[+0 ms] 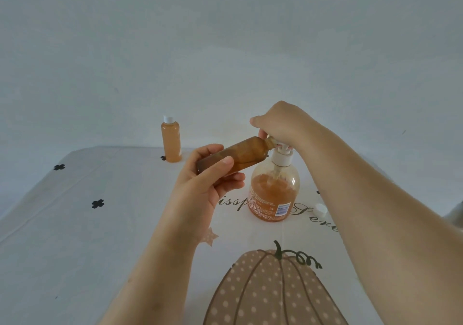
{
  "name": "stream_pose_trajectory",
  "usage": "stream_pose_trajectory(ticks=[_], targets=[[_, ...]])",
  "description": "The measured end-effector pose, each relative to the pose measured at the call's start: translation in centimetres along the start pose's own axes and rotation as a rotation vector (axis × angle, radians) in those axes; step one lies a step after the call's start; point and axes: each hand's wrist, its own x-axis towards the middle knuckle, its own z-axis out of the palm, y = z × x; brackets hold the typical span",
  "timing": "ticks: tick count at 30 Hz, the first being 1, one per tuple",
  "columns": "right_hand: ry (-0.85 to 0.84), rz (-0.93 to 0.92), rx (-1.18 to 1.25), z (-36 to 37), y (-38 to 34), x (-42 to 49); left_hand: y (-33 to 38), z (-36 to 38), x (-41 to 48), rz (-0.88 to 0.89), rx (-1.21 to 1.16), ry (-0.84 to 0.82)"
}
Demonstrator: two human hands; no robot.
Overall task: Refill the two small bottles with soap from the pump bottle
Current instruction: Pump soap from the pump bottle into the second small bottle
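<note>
**Open bottle mouth held to the pump spout**

The left hand point(210, 174) forms a narrow grip: thumb on top and fingers beneath, wrapped round the base half of the open small bottle point(240, 154). The bottle's long axis runs from this grip up and to the right, tilted close to level. Its neck is the end farthest from the grip, and the mouth meets the spout of the pump head point(283, 150).

The right hand point(283, 126) lies over the pump head with its fingers bent down around it. How hard it presses cannot be told.

The pump bottle point(274, 192) stands upright on the counter point(75, 224), just right of and below the left grip, roughly half full of orange soap.

The coming stroke probably depends on keeping mouth and spout in line. The right hand is nearer the pump, and the left hand alone carries the bottle. The fill level inside the held bottle is unclear.

The second small bottle point(171, 141), capped and apparently full, stands well left of and beyond the left grip. A loose white cap point(321, 209) lies right of the pump bottle, beside the right forearm.
</note>
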Motion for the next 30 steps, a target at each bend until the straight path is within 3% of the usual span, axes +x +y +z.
stream_pose_trajectory(ticks=[30], targets=[[0.11, -0.018, -0.03, -0.7, -0.2, -0.8, 0.7, 1.0, -0.5, -0.006, -0.042, 0.047]])
